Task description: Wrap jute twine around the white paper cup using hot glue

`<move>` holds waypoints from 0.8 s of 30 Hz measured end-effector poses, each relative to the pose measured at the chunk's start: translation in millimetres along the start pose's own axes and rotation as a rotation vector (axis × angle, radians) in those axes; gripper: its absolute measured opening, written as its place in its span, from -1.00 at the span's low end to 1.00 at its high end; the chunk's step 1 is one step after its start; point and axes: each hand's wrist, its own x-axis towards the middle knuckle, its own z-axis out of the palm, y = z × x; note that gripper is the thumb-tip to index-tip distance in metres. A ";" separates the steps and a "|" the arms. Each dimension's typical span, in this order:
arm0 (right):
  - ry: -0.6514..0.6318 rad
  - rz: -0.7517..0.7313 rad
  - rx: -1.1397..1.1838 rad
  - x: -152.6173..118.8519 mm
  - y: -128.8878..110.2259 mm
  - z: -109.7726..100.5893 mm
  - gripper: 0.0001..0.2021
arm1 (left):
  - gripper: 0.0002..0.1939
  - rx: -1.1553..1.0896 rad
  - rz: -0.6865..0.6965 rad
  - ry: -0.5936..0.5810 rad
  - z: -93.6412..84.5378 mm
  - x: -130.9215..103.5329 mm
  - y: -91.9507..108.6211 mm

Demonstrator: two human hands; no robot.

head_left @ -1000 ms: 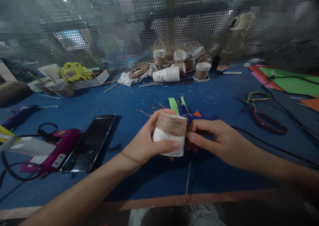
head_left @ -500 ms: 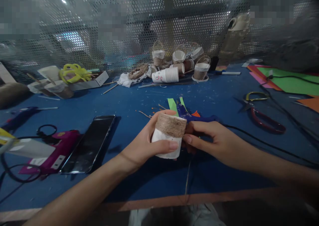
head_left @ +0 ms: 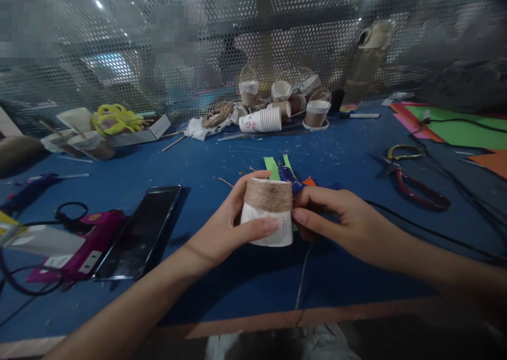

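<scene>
My left hand (head_left: 233, 217) is wrapped round a white paper cup (head_left: 273, 227), thumb across its front. Brown twine (head_left: 268, 195) is wound in a band around the cup's upper part in view. At the cup's right side, my right hand (head_left: 332, 212) pinches with thumb and forefinger; a loose twine strand (head_left: 303, 280) hangs below these fingers to the table edge. Behind the cup lie a blue glue gun (head_left: 288, 175) and green paper strips (head_left: 271, 165), partly hidden by the cup and hands.
On the blue table (head_left: 198, 164), a black phone (head_left: 140, 230) and a magenta power strip (head_left: 93, 241) lie left. Red-handled scissors (head_left: 420, 188) and a cable are right. Stacked paper cups (head_left: 261, 121) and twine-wrapped baskets (head_left: 317, 112) stand at the back, near coloured paper (head_left: 455, 127).
The cup has turned slightly in my left hand, and small print now shows on its front. The hanging strand has shifted a little. The whole view has moved slightly.
</scene>
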 end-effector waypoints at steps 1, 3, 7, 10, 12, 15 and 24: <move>0.002 0.002 0.016 -0.6 0.0 -0.3 -0.82 | -0.28 -0.002 0.016 0.010 0.3 0.4 0.2; 0.001 0.001 0.047 -1.7 -0.2 -0.8 -0.84 | -0.29 -0.009 0.037 0.024 0.6 0.9 0.2; 0.000 -0.009 0.065 -2.5 -0.6 -0.3 -0.85 | -0.31 -0.026 0.052 0.022 0.9 0.5 0.4; -0.005 -0.021 0.038 -2.0 -1.2 0.5 -0.84 | -0.31 -0.005 0.064 0.022 1.8 0.2 0.6; -0.023 -0.028 0.014 -1.8 -1.5 0.8 -0.82 | -0.31 0.006 0.075 0.019 2.1 0.7 0.5; -0.051 -0.021 -0.010 -2.0 -1.0 0.8 -0.83 | -0.32 0.010 0.091 0.037 1.3 2.2 0.4; -0.045 -0.022 0.047 -2.5 1.5 -0.6 -0.88 | -0.32 0.080 0.058 0.044 -2.1 3.5 0.7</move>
